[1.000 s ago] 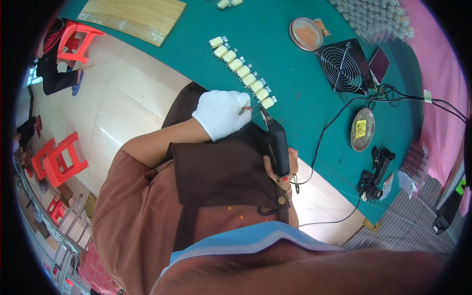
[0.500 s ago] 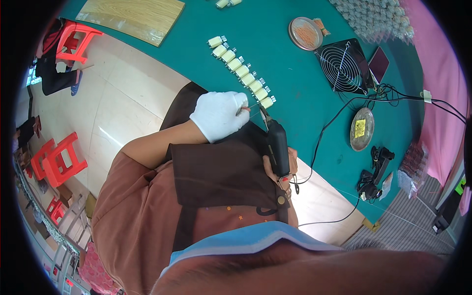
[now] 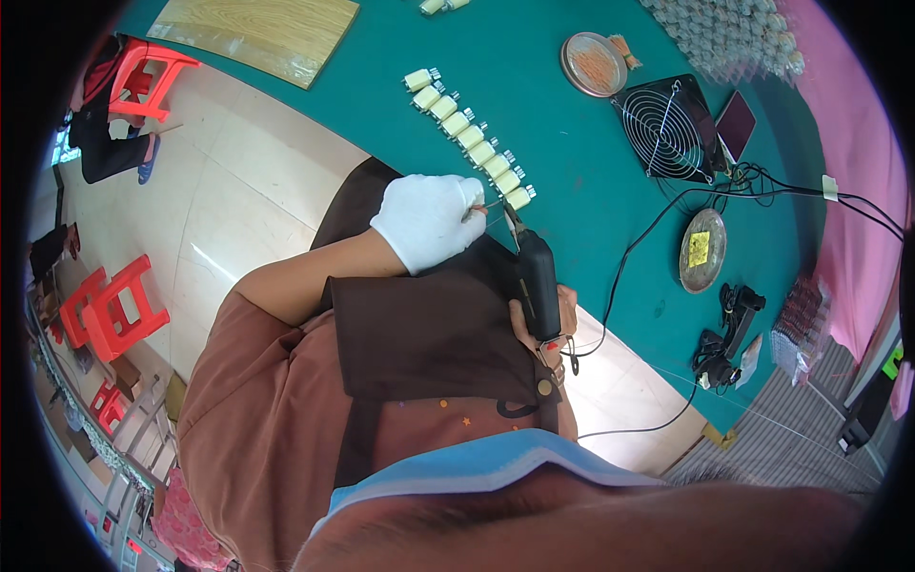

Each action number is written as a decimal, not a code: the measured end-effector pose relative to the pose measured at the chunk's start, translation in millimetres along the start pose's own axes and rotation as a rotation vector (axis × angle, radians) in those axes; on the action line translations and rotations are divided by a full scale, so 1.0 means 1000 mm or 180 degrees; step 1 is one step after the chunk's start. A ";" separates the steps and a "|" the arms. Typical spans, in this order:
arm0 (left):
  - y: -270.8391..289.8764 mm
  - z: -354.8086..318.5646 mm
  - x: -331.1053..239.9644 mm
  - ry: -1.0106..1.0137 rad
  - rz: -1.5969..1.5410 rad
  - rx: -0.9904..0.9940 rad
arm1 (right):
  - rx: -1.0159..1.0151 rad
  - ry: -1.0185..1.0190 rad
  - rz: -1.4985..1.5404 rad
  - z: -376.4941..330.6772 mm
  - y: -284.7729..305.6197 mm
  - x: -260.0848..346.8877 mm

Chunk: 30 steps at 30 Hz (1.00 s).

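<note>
My left hand point(image 3: 429, 224), in a white glove, is closed in a pinch. Between its fingertips is a thin wire-like strand point(image 3: 493, 204) that points toward the nearest end of a curved row. That row is made of several small cream blocks point(image 3: 469, 136) with silver metal ends, like little motors. Bare fingers of my right hand point(image 3: 567, 310) wrap around a black corded hand tool point(image 3: 539, 281) with a narrow tip. The tip is by the last cream block point(image 3: 518, 197), close to the strand; whether they touch is too small to tell.
On the green table, a black fan point(image 3: 664, 129) with a wire guard stands right of the row, near a round dish point(image 3: 593, 65) and an oval dish point(image 3: 702, 250). Black cables point(image 3: 624, 257) cross there. A wooden board point(image 3: 253, 38) lies far left; red stools point(image 3: 124, 310) stand on the floor.
My left hand has shifted very slightly to the right. The black hand tool and the row of cream blocks look unmoved.
</note>
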<state>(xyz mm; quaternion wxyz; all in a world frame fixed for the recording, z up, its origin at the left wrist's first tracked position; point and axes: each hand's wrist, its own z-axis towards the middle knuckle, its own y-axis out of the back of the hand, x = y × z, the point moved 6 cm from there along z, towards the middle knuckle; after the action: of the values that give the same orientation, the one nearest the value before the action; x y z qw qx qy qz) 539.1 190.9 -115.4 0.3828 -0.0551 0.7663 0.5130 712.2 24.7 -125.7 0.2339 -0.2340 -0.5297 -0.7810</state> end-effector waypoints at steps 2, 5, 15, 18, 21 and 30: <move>-0.001 0.000 0.001 0.0008 -0.0013 0.0003 | -0.0007 0.0000 -0.0028 0.000 0.000 0.000; 0.000 -0.001 0.000 0.0027 -0.0013 0.0047 | 0.0001 -0.0019 -0.0044 0.000 0.000 0.000; 0.001 -0.001 0.000 -0.0038 -0.0021 0.0003 | -0.0012 0.0069 -0.0103 0.000 0.000 0.002; 0.001 -0.001 -0.001 -0.0033 0.0010 0.0010 | -0.0001 0.0027 -0.0055 0.001 0.001 0.001; -0.001 0.000 -0.001 -0.0064 0.0084 -0.0004 | 0.0016 0.0043 -0.0107 0.001 0.000 0.002; -0.001 0.000 -0.002 -0.0044 0.0125 0.0046 | 0.0025 0.0098 -0.0042 0.001 0.000 0.002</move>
<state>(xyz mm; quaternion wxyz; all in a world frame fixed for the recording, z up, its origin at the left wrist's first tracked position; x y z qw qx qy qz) 541.1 190.2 -115.0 0.3783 -0.0337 0.7683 0.5153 711.1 25.6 -124.2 0.2379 -0.2175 -0.5306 -0.7839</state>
